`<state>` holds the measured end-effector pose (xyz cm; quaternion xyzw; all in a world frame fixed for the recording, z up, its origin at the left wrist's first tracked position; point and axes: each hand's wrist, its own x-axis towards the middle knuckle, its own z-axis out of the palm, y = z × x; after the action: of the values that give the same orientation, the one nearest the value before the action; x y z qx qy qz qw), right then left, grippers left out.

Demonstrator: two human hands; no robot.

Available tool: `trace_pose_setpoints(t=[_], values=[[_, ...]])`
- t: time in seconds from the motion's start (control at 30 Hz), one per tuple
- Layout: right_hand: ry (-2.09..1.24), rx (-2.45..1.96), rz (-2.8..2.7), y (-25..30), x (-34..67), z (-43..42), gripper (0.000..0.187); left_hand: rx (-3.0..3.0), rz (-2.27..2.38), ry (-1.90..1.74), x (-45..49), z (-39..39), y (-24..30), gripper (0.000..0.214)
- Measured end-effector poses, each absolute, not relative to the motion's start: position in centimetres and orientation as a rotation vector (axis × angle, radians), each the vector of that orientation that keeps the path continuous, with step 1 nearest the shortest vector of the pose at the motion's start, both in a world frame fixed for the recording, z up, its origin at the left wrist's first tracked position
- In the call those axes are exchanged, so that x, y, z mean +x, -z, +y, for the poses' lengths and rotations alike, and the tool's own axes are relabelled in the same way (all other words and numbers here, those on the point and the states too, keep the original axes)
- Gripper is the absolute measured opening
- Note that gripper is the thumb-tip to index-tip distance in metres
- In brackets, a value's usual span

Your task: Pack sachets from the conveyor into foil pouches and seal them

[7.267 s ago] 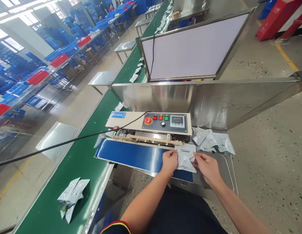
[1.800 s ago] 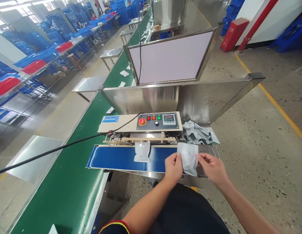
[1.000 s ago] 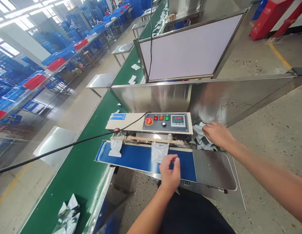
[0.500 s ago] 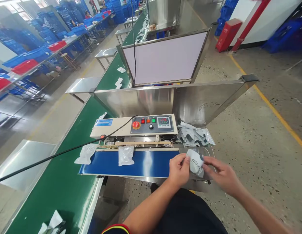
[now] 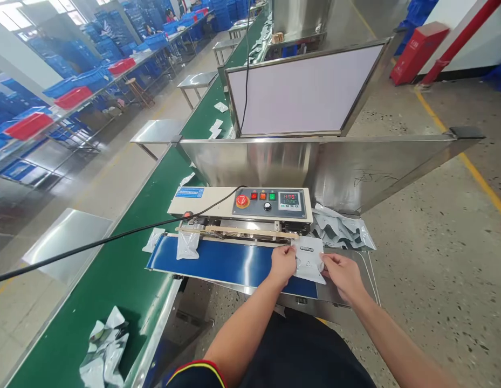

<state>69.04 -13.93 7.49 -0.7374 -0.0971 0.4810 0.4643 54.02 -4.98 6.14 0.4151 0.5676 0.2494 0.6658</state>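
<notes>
Silver pouch [image 5: 309, 265] is being held at the right end of the blue belt [image 5: 226, 264], beside the sealing machine [image 5: 212, 202]. Second pouch [image 5: 188, 246] is sitting toward the belt's left end; pouch heap [image 5: 342, 230] is lying behind, rightward. Black cable [image 5: 124, 237] is crossing the machine's front. Left hand [image 5: 283, 264] is pinching the silver pouch's left edge; right hand [image 5: 342, 274] is pinching its right.

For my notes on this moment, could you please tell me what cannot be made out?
In the head view:
Held pouch: contents, hidden by its opaque wall.
Display: digits, too small to read surely.
Lower-left pouches: lowest part, cut off by the bottom edge.
Cable: one end, cut off by the left edge.
</notes>
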Motion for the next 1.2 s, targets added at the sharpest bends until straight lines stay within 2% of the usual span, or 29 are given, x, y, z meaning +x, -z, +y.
trace_pose_setpoints(t=[0.13, 0.2, 0.27, 0.33, 0.47, 0.6, 0.73, 0.9, 1.03, 1.2], values=[[-1.365, -1.805, -0.398, -7.9, 70.4, -11.4, 0.042, 0.880, 1.259, -0.661, 49.9, -4.1, -6.4, 0.064], [-1.228, -2.054, -0.684, -8.2, 73.4, -9.4, 0.040, 0.888, 1.329, -0.789, 47.6, -4.4, -7.3, 0.059], [-0.879, -2.340, -1.025, -8.2, 76.8, -6.6, 0.039, 0.913, 1.482, -0.982, 45.6, -5.2, -8.3, 0.055], [-0.653, -2.435, -1.208, -7.7, 79.7, -3.4, 0.035, 0.944, 1.605, -1.154, 44.2, -6.4, -9.4, 0.055], [-0.680, -2.424, -1.288, -6.5, 82.1, 1.1, 0.026, 1.029, 1.548, -1.214, 44.5, -9.3, -10.8, 0.053], [-0.609, -2.383, -1.297, -8.2, 83.0, -1.8, 0.038, 1.181, 1.341, -1.097, 48.1, -10.8, -10.6, 0.050], [-0.533, -2.207, -1.184, -11.5, 82.7, -10.3, 0.050, 1.444, 1.174, -1.025, 53.6, -10.3, -10.6, 0.043], [-0.749, -1.986, -0.852, -12.6, 79.2, -18.8, 0.061, 1.656, 0.935, -0.922, 58.8, -9.5, -11.3, 0.034], [-0.895, -1.971, -0.545, -11.4, 77.4, -20.0, 0.063, 1.521, 1.082, -0.726, 59.2, -9.6, -10.6, 0.041], [-1.119, -1.852, -0.290, -9.6, 75.5, -15.8, 0.058, 1.211, 1.363, -0.634, 57.3, -7.9, -8.3, 0.054]])
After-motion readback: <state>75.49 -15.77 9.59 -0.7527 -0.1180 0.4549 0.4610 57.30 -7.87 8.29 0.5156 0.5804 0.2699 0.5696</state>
